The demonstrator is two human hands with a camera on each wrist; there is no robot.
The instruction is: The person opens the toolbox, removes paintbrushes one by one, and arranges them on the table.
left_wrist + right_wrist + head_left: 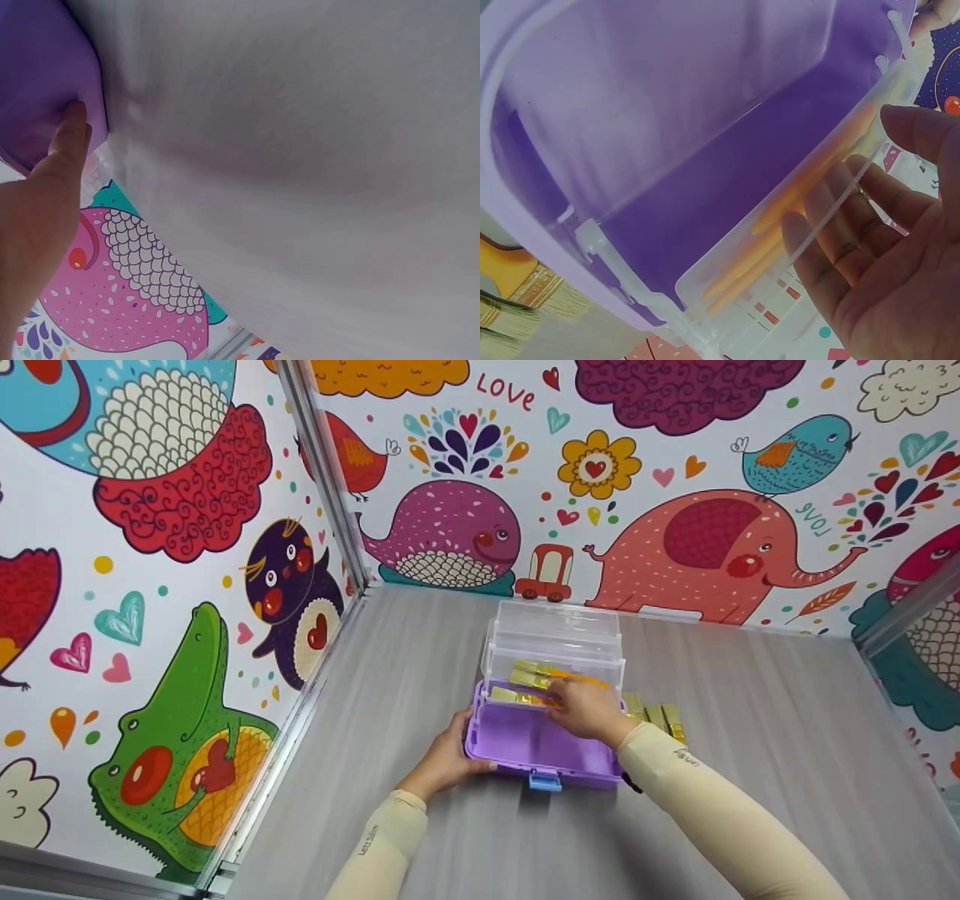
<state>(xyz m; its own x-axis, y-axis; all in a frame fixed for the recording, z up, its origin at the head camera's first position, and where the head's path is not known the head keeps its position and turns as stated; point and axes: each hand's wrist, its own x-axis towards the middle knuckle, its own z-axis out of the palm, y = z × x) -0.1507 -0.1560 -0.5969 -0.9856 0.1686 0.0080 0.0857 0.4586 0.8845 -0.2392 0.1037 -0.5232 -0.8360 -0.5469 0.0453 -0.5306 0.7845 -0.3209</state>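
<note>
A purple storage box [525, 735] with a blue latch stands with its lid raised and its clear tiered trays [556, 641] folded out at the back. Flat paintbrushes with orange handles lie in two trays, one group [531, 673] above another [510, 696]. My left hand [446, 761] holds the box's front left corner, thumb at the front and fingers along the side. Over the lower tray is my right hand [589, 706]. In the right wrist view its fingers [821, 251] reach behind the clear tray wall beside the orange handles [810, 180], thumb spread apart.
More paintbrushes [660, 718] lie on the grey table [750, 720] just right of the box. Printed cartoon walls [652, 547] stand behind and to the left, with a metal rail [277, 735] along the left table edge.
</note>
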